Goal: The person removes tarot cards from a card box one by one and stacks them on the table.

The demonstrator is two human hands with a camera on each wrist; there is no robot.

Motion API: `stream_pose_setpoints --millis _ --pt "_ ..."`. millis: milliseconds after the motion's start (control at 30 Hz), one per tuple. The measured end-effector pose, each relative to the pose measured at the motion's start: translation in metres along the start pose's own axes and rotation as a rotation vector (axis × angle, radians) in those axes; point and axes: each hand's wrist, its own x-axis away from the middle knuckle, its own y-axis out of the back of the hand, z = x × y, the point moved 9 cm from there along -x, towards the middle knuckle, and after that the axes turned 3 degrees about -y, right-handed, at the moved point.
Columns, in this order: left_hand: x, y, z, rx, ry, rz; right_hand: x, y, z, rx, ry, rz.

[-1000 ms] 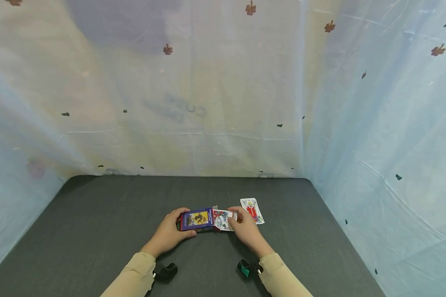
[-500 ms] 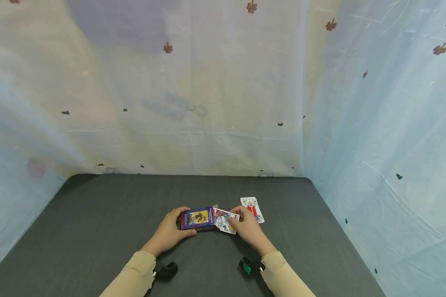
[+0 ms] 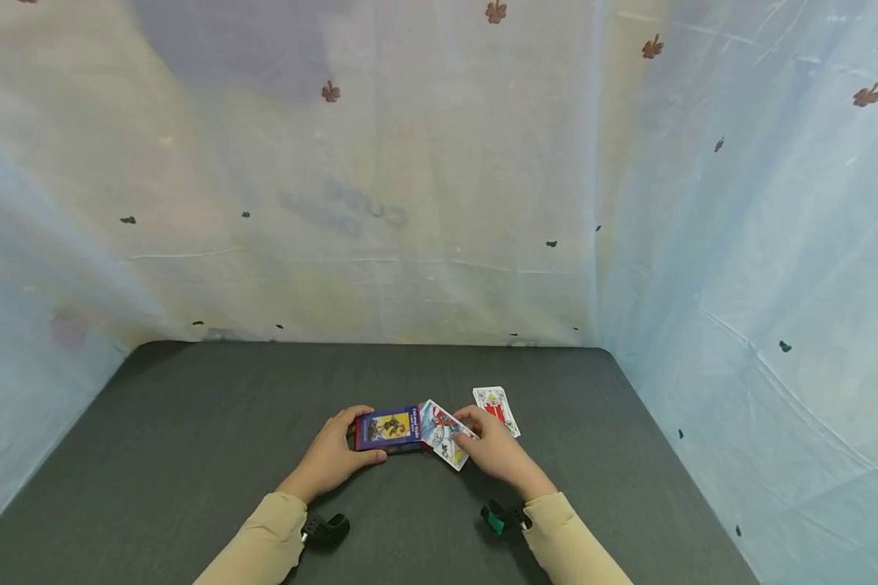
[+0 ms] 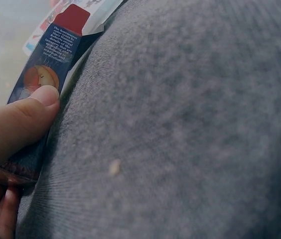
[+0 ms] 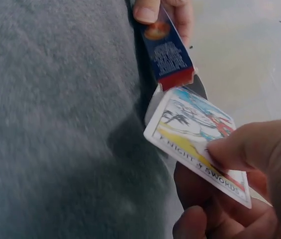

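Note:
My left hand (image 3: 334,457) grips a blue-purple tarot card box (image 3: 389,429) lying on the table, thumb along its near side. The box's open end, with a red flap (image 4: 72,19), faces right. With thumb and fingers my right hand (image 3: 499,451) pinches a tarot card (image 3: 442,435) lettered "Knight of Swords". The card stands at an angle to the box, its left end right at the opening. In the right wrist view the lettered edge (image 5: 200,164) points toward the right hand, whose fingers lie underneath. Whether more cards lie beneath this one, I cannot tell.
A small stack of tarot cards (image 3: 497,409) lies face up just beyond my right hand. Dark grey cloth covers the table (image 3: 263,390). Pale printed sheeting (image 3: 439,203) hangs behind and at both sides. Black straps (image 3: 327,532) hang at both wrists.
The card has come farther out of the box and turned, its near corner swinging toward me. My right hand has moved slightly right. My left hand and the box have stayed put.

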Motion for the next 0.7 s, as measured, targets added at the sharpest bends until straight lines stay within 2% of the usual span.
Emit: stream_pose_setpoints --millis 100,267,467,567,700 --pt "0.000 0.000 0.000 -0.002 0.002 -0.001 -0.002 0.011 -0.008 -0.027 -0.024 -0.074" --pt "0.000 0.000 -0.001 -0.004 -0.003 -0.007 -0.004 0.040 -0.028 -0.091 -0.126 -0.238" --pt "0.001 0.001 0.000 -0.007 -0.005 -0.006 0.002 0.067 -0.056 -0.084 -0.253 -0.406" --pt "0.001 0.001 -0.001 -0.007 -0.007 -0.007 0.003 0.073 -0.066 -0.060 -0.296 -0.451" --pt "0.001 0.001 -0.001 -0.003 -0.005 -0.003 0.004 0.076 -0.072 -0.037 -0.320 -0.467"
